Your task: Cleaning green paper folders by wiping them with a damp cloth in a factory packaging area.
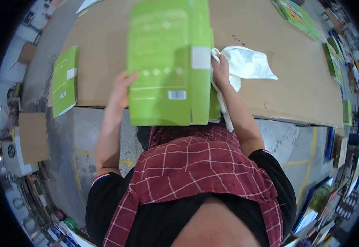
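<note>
A large green printed cardboard piece (159, 82), like a flattened box, hangs upright over the near edge of the table in front of my apron. It bears a pale label patch and a small barcode. My left hand (124, 84) is closed on its left edge, with the thumb on the front face. My right hand (220, 70) is at its right edge, closed on a white cloth (247, 62) that spreads over the tabletop and trails a strip downward. The right fingertips are partly hidden, so whether they also press the cardboard is unclear. Another green layer shows behind the piece's right side.
A brown cardboard-covered table (286, 94) lies before me. One green printed piece (66, 82) overhangs its left edge, and a green stack (296, 18) sits at the far right. More green pieces (333, 61) line the right side. A brown carton (33, 138) stands at left.
</note>
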Action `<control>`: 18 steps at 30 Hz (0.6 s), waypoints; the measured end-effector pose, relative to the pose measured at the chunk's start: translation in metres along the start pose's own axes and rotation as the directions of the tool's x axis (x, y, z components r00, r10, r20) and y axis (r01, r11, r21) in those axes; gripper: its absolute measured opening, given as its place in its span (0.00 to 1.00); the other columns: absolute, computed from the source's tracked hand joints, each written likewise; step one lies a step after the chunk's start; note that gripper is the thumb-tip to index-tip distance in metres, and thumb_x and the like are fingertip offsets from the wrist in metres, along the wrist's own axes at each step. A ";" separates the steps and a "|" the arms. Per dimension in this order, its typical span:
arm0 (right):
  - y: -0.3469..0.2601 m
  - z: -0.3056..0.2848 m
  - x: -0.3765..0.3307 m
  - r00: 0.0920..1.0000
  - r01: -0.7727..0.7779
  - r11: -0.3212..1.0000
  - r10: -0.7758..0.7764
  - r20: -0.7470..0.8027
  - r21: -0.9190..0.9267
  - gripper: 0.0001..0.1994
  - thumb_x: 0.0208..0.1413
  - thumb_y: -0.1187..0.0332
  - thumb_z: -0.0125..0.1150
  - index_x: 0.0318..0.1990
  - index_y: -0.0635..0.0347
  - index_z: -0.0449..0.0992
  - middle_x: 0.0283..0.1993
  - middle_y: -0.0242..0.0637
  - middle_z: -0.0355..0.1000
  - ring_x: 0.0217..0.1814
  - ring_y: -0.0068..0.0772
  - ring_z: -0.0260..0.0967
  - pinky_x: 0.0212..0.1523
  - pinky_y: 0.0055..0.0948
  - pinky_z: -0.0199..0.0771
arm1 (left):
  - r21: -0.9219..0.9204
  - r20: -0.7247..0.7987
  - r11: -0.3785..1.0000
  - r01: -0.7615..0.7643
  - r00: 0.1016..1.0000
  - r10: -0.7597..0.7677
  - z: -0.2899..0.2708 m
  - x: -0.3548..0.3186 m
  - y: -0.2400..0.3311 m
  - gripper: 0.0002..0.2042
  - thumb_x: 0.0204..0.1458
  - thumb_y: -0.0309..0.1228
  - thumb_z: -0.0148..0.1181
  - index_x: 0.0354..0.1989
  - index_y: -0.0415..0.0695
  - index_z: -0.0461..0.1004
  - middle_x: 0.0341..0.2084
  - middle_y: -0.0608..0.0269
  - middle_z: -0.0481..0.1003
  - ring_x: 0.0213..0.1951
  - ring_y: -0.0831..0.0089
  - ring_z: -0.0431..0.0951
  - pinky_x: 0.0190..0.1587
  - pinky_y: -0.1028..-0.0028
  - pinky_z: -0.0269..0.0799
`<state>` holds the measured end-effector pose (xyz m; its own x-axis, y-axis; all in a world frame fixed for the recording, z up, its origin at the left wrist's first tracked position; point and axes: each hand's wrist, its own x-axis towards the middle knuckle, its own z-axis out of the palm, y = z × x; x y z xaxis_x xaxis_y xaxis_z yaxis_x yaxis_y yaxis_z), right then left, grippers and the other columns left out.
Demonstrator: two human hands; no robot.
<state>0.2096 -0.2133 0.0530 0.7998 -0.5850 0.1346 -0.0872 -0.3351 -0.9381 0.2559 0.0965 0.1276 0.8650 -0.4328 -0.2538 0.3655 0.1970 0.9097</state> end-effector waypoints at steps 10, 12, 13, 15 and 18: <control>0.065 -0.083 0.016 0.892 -0.343 0.432 0.428 0.146 0.834 0.20 0.55 0.62 0.47 0.52 0.62 0.59 0.47 0.38 0.65 0.46 0.34 0.64 0.46 0.38 0.67 | 0.883 0.044 0.387 -0.264 0.870 0.492 0.063 0.005 -0.075 0.25 0.44 0.27 0.51 0.54 0.42 0.56 0.51 0.48 0.56 0.55 0.57 0.55 0.54 0.58 0.51; 0.037 -0.087 0.012 0.883 -0.420 0.355 0.371 0.287 0.835 0.19 0.54 0.63 0.48 0.51 0.63 0.60 0.45 0.39 0.65 0.45 0.35 0.65 0.45 0.38 0.67 | 0.918 0.334 0.046 -0.395 0.828 0.450 0.067 0.012 -0.072 0.25 0.47 0.32 0.49 0.56 0.47 0.54 0.52 0.53 0.55 0.56 0.58 0.54 0.55 0.55 0.49; 0.026 -0.089 0.008 0.861 -0.489 0.278 0.303 0.408 0.827 0.18 0.53 0.65 0.49 0.49 0.63 0.62 0.44 0.39 0.66 0.44 0.36 0.66 0.45 0.38 0.68 | 0.803 0.593 -0.288 -0.522 0.748 0.298 0.068 0.018 -0.072 0.25 0.50 0.36 0.47 0.57 0.51 0.52 0.54 0.58 0.55 0.57 0.59 0.53 0.56 0.52 0.46; 0.028 -0.094 0.005 0.874 -0.482 0.325 0.244 0.420 0.814 0.17 0.53 0.65 0.50 0.49 0.63 0.62 0.44 0.39 0.67 0.44 0.36 0.66 0.44 0.36 0.69 | 0.807 0.586 -0.280 -0.520 0.762 0.274 0.086 0.029 -0.080 0.24 0.51 0.42 0.44 0.57 0.53 0.52 0.55 0.61 0.54 0.58 0.60 0.51 0.56 0.50 0.43; 0.013 -0.102 0.004 0.905 -0.425 0.470 0.218 0.365 0.774 0.17 0.51 0.66 0.52 0.47 0.62 0.64 0.42 0.39 0.68 0.43 0.36 0.67 0.43 0.35 0.71 | 0.814 0.564 -0.316 -0.488 0.793 0.230 0.079 0.050 -0.104 0.25 0.52 0.49 0.39 0.57 0.55 0.53 0.57 0.64 0.53 0.59 0.63 0.50 0.57 0.49 0.39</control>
<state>0.1508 -0.2954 0.0744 0.9217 -0.3331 -0.1989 0.0788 0.6627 -0.7447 0.2342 -0.0148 0.0462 0.5760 -0.7943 0.1931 -0.8170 -0.5672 0.1039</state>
